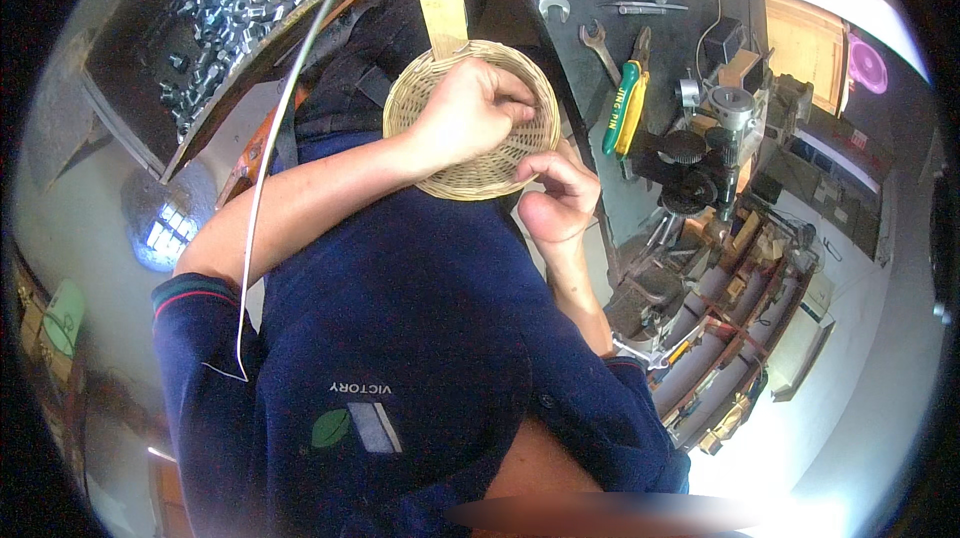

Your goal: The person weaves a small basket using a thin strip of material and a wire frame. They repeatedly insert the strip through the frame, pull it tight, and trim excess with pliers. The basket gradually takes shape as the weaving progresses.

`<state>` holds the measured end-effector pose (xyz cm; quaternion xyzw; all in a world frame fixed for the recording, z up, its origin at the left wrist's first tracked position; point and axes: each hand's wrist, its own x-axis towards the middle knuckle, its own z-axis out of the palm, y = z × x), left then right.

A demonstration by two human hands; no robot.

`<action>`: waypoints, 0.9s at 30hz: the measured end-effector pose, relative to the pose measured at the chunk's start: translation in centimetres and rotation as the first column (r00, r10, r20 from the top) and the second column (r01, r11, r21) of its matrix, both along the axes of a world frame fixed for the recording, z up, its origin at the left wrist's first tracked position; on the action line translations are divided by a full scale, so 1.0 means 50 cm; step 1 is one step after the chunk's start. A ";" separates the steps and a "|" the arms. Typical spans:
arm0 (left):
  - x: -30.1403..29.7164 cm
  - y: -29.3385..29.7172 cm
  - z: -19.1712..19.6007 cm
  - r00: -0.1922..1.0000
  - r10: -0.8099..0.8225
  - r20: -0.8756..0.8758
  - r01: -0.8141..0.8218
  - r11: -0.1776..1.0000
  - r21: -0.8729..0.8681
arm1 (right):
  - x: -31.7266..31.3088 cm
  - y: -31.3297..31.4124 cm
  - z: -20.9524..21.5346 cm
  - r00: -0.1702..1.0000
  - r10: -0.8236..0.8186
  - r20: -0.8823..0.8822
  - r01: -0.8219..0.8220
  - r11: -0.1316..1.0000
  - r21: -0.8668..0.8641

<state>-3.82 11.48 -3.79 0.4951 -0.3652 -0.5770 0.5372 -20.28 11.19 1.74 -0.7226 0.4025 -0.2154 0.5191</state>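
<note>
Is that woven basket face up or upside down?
Face up: the basket shows its woven inside, partly covered by the left hand.

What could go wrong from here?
The wicker basket could tip if bumped: the left hand is over it and the right hand is at its rim. The thin white cable crosses the view over the left forearm and might snag it, though its depth is hard to judge. The green-and-yellow pliers lie on the bench near the right hand and could be knocked.
</note>
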 end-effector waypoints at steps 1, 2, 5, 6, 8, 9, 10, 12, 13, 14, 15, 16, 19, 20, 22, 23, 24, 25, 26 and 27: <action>-0.002 -0.001 -0.002 1.000 0.005 0.008 -0.005 1.000 -0.004 | 0.000 0.001 0.002 1.000 -0.001 -0.014 0.001 1.000 0.005; -0.006 -0.001 -0.005 1.000 0.010 0.015 -0.010 1.000 -0.008 | 0.000 0.001 0.003 1.000 0.001 -0.028 -0.001 1.000 0.005; -0.006 0.000 -0.006 0.999 0.020 -0.031 -0.021 0.999 -0.025 | -0.002 -0.001 0.003 0.998 0.010 -0.055 -0.011 1.000 -0.009; -0.003 0.000 -0.002 0.998 0.022 -0.058 -0.024 0.999 -0.034 | -0.001 -0.002 0.003 0.998 0.012 -0.055 -0.013 1.000 -0.018; 0.004 0.003 0.010 0.979 -0.006 -0.204 0.014 0.999 0.040 | 0.004 -0.003 0.001 0.999 0.016 -0.029 -0.017 0.999 -0.040; 0.008 0.004 0.015 0.961 -0.014 -0.276 0.037 0.996 0.077 | 0.005 -0.003 0.001 1.000 0.023 -0.016 -0.023 0.999 -0.049; 0.010 0.005 0.018 0.963 -0.018 -0.267 0.042 0.996 0.084 | 0.005 -0.006 0.001 0.999 0.039 -0.004 -0.039 0.998 -0.055; 0.011 0.004 0.020 0.968 -0.026 -0.249 0.052 0.994 0.095 | 0.004 -0.007 0.001 0.999 0.050 0.000 -0.050 0.997 -0.057; 0.010 0.003 0.017 0.985 -0.025 -0.173 0.034 0.998 0.050 | 0.002 -0.006 0.000 0.999 0.044 -0.010 -0.044 0.998 -0.051; 0.007 0.002 0.011 0.995 -0.020 -0.096 0.020 1.000 0.004 | 0.001 -0.005 -0.001 0.999 0.036 -0.020 -0.037 0.998 -0.050; 0.003 0.001 0.005 1.000 -0.011 -0.019 0.010 0.999 -0.044 | -0.001 -0.004 -0.002 0.999 0.029 -0.032 -0.030 0.998 -0.050; -0.002 0.001 -0.001 1.000 -0.005 0.002 0.005 0.999 -0.041 | -0.002 -0.001 -0.003 0.999 0.019 -0.045 -0.021 0.998 -0.055; -0.008 0.001 -0.005 1.000 -0.004 0.001 0.004 1.000 -0.019 | 0.002 0.006 -0.001 0.996 -0.031 -0.079 0.029 0.999 -0.034; -0.004 0.002 -0.003 0.999 -0.013 -0.041 0.013 1.000 -0.002 | 0.003 0.006 0.000 0.997 -0.038 -0.074 0.036 0.999 -0.029; 0.001 0.003 0.001 0.998 -0.019 -0.056 0.019 1.000 0.006 | 0.003 0.005 0.000 0.998 -0.036 -0.054 0.035 0.999 -0.027; 0.003 0.002 0.002 0.999 -0.017 -0.027 0.017 1.000 -0.002 | 0.003 0.005 0.000 0.999 -0.034 -0.042 0.033 0.999 -0.024; 0.004 0.002 0.001 1.000 -0.013 0.003 0.013 1.000 -0.011 | 0.003 0.005 0.000 0.999 -0.033 -0.030 0.032 0.999 -0.020; 0.002 0.001 -0.002 1.000 -0.012 -0.010 0.012 1.000 -0.004 | 0.003 0.006 0.000 0.999 -0.037 -0.024 0.036 0.999 -0.010; -0.002 0.001 -0.008 1.000 -0.010 -0.023 0.011 1.000 0.002 | 0.003 0.007 0.000 0.999 -0.041 -0.018 0.041 0.999 0.000; -0.005 0.000 -0.011 0.999 -0.010 -0.037 0.010 1.000 0.009 | 0.003 0.006 0.000 0.999 -0.037 -0.025 0.037 0.999 -0.001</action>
